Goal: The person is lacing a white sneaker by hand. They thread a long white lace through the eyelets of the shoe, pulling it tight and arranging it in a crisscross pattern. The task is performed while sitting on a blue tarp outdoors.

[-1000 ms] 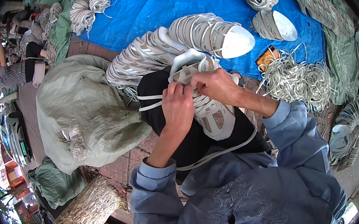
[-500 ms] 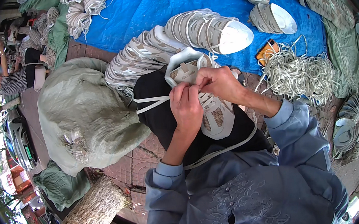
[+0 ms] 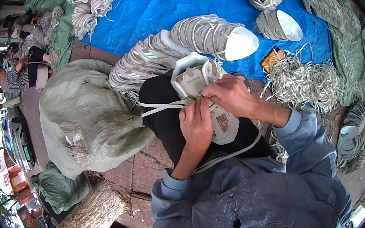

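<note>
Sack [image 3: 88,118]: pale, slumped on the paving [image 3: 145,163].
White lace [image 3: 172,105]: crosses the black trouser leg [image 3: 164,132] to the shoe.
Left hand [image 3: 196,123]: fingertips pressed together at the lacing; cannot tell what they grip.
Shoe [image 3: 193,83]: on the lap, toe toward the person.
Right hand [image 3: 235,99]: thumb and forefinger pinched at the lacing, grip hidden.

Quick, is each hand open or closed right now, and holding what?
Left hand: closed at the shoe; exact hold hidden.
Right hand: closed there too; exact hold hidden.
</note>
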The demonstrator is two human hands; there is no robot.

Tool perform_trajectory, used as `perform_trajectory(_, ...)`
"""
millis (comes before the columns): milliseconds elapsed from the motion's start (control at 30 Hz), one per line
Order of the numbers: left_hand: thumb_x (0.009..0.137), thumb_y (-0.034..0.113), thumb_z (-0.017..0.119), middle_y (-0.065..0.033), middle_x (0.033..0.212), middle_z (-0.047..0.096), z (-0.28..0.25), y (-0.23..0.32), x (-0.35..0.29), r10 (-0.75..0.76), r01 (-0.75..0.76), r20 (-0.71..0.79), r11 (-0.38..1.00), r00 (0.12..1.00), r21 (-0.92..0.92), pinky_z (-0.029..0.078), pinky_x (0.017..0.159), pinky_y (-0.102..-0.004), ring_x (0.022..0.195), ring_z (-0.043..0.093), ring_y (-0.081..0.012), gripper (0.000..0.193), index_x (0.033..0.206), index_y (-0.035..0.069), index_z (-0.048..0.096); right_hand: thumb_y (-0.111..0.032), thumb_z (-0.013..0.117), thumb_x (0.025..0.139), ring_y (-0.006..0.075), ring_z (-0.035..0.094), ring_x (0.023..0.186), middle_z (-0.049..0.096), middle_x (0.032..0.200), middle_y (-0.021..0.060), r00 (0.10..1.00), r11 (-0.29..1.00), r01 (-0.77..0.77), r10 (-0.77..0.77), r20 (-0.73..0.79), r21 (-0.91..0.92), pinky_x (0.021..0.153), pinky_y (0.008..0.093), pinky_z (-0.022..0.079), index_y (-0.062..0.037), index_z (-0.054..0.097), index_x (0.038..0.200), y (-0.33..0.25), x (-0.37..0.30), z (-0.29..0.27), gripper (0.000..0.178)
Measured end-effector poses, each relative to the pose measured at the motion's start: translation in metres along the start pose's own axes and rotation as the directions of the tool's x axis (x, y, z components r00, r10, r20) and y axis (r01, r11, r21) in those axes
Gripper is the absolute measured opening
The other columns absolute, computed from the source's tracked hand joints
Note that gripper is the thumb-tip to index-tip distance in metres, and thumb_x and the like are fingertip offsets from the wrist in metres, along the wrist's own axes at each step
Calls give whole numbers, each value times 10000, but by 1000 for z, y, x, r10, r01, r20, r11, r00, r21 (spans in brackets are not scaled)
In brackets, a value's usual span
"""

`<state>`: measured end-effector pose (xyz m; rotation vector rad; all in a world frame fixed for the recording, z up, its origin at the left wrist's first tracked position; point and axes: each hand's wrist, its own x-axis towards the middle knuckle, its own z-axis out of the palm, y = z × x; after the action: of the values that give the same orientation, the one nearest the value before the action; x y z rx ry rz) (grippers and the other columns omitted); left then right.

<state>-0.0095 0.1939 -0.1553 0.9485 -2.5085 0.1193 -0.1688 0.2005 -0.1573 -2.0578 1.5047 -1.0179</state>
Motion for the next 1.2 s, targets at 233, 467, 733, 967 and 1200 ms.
perform_trajectory(233,663,43,541,-110,916,588,-8,2,-1,6,-4,27,998,1000,-64,399,699,-328,858,530,-229,284,942,-10,524,-14,587,664,254,581,610,554,622,70,999,984,-40,42,-7,176,538,345,469,-57,541,818,10,31,-3,167)
perform_trajectory(467,634,3,541,-138,897,587,-9,-3,5,-71,96,98,952,993,-292,449,667,-336,780,533,-253,284,915,-21,502,-87,559,652,233,589,619,544,623,67,943,917,311,-265,202,-249,527,351,463,-54,498,797,6,40,0,161)
perform_trajectory(733,742,-50,494,-123,739,583,-22,-16,11,-489,634,411,497,769,-592,460,553,-362,594,566,-270,162,877,35,521,-108,544,686,230,573,555,533,615,53,854,857,467,-372,365,-220,473,336,448,-56,434,777,12,58,12,153)
perform_trajectory(967,734,44,558,-114,661,544,-9,-19,27,-327,362,224,922,918,-136,452,446,-372,549,578,-283,88,820,31,542,-80,539,692,249,582,563,559,648,76,875,883,435,-369,313,-175,456,356,452,-45,438,781,15,58,9,140)
perform_trajectory(1200,642,63,571,-66,659,527,-6,-27,30,-185,184,226,983,956,25,462,445,-318,586,585,-213,136,775,36,559,-78,543,684,264,580,551,561,653,91,887,881,418,-341,312,-222,455,361,455,-27,439,774,10,56,3,147)
